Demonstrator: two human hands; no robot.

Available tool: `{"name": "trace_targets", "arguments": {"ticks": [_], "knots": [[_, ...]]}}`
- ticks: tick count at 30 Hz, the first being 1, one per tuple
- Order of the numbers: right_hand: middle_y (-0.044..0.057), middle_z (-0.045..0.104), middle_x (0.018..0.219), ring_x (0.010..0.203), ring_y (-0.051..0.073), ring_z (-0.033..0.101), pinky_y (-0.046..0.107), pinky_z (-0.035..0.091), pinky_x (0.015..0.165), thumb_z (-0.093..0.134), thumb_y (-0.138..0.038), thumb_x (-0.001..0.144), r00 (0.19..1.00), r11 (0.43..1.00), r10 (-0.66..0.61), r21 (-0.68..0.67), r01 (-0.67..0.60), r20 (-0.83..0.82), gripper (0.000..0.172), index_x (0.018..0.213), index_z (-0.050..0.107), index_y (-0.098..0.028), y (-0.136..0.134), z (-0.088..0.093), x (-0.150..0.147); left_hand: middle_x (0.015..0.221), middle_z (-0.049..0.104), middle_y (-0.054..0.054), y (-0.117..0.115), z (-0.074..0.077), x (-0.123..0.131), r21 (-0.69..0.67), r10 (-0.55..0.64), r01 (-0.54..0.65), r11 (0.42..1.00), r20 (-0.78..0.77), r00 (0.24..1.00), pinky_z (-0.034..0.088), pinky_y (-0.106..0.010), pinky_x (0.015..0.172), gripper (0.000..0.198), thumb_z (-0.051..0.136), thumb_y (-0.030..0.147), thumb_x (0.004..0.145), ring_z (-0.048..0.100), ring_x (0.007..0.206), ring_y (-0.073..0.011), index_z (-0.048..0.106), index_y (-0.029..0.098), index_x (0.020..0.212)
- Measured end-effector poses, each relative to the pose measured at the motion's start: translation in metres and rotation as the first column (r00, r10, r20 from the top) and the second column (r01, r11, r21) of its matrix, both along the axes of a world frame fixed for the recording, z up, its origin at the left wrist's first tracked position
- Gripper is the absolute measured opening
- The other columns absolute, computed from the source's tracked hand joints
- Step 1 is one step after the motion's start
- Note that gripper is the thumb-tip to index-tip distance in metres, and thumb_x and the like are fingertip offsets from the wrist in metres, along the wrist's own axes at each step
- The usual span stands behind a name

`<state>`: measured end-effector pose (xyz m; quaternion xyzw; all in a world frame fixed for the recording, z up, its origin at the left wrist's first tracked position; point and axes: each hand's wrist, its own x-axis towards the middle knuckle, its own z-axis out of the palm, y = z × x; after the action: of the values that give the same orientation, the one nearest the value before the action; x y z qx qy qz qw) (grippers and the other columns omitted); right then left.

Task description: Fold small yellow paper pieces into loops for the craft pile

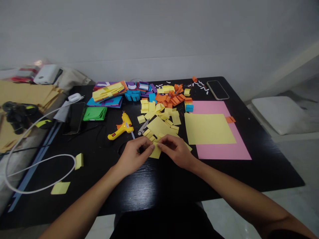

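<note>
Between my two hands is a small yellow piece of paper. My left hand pinches its left edge with thumb and fingers, and my right hand pinches the right edge. Just beyond them lies a loose pile of folded yellow paper pieces, with a larger yellow sheet on it. A pair of scissors rests at the pile's left side. Left of that lies a yellow glue gun with a glue stick poking from its back.
A yellow sheet overlaps a pink sheet at the right. Orange folded pieces, coloured paper stacks and a phone line the back. A white cable loops at the left, near another phone.
</note>
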<state>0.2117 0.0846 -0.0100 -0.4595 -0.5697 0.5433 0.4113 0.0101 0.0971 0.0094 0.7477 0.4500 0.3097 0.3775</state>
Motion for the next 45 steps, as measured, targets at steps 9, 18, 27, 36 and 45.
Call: {"name": "trace_targets", "arguments": {"ticks": [9,18,27,36,45], "knots": [[0.0,0.066,0.073,0.066,0.014,0.056,0.027,0.044,0.063,0.074,-0.035,0.085,0.998,0.997,0.054,-0.062,-0.055,-0.009,0.018,0.081,0.071,-0.018,0.001,0.0038,0.001,0.065,0.058,0.003,-0.0015,-0.0017,0.0014,0.027,-0.006,0.005,1.0,0.045,0.999,0.041,-0.021,0.055,0.017,0.062,0.027,0.095,0.053,0.059,-0.0105,0.068,0.017,0.082],[0.001,0.065,0.076,0.069,0.014,0.057,0.028,0.045,0.064,0.074,-0.035,0.083,0.998,0.996,0.047,-0.075,-0.051,-0.047,0.018,0.081,0.069,-0.018,0.0032,0.0007,0.002,0.066,0.059,0.003,-0.0018,-0.004,0.0003,-0.037,-0.018,0.019,0.999,0.037,0.999,0.042,-0.02,0.057,0.016,0.062,0.027,0.095,0.053,0.061,-0.0097,0.069,0.017,0.085],[0.0,0.065,0.073,0.067,0.014,0.056,0.027,0.044,0.063,0.074,-0.033,0.082,0.995,0.988,0.089,-0.121,-0.095,-0.048,0.017,0.081,0.07,-0.017,0.0033,0.0025,0.0039,0.068,0.061,0.002,-0.0012,-0.0032,0.0006,-0.012,-0.039,0.039,0.999,0.051,0.998,0.042,-0.02,0.057,0.015,0.062,0.025,0.094,0.054,0.061,-0.0094,0.068,0.016,0.084],[0.0,0.063,0.071,0.065,0.013,0.055,0.026,0.045,0.062,0.072,-0.031,0.08,0.997,0.993,0.072,-0.094,-0.075,-0.039,0.014,0.078,0.069,-0.017,0.0058,0.004,0.006,0.064,0.06,0.003,-0.0021,-0.0022,0.0007,-0.025,-0.01,0.012,1.0,0.065,0.998,0.041,-0.019,0.055,0.015,0.062,0.023,0.092,0.053,0.058,-0.0088,0.069,0.016,0.082],[0.0,0.064,0.072,0.065,0.013,0.055,0.026,0.044,0.061,0.073,-0.031,0.08,0.995,0.991,0.095,-0.091,-0.097,-0.03,0.014,0.079,0.07,-0.017,0.0035,0.0044,0.0052,0.066,0.063,0.003,-0.0036,-0.0023,0.0023,-0.02,-0.024,0.026,0.999,0.065,0.998,0.041,-0.019,0.055,0.014,0.062,0.023,0.092,0.055,0.059,-0.009,0.069,0.016,0.081]]}}
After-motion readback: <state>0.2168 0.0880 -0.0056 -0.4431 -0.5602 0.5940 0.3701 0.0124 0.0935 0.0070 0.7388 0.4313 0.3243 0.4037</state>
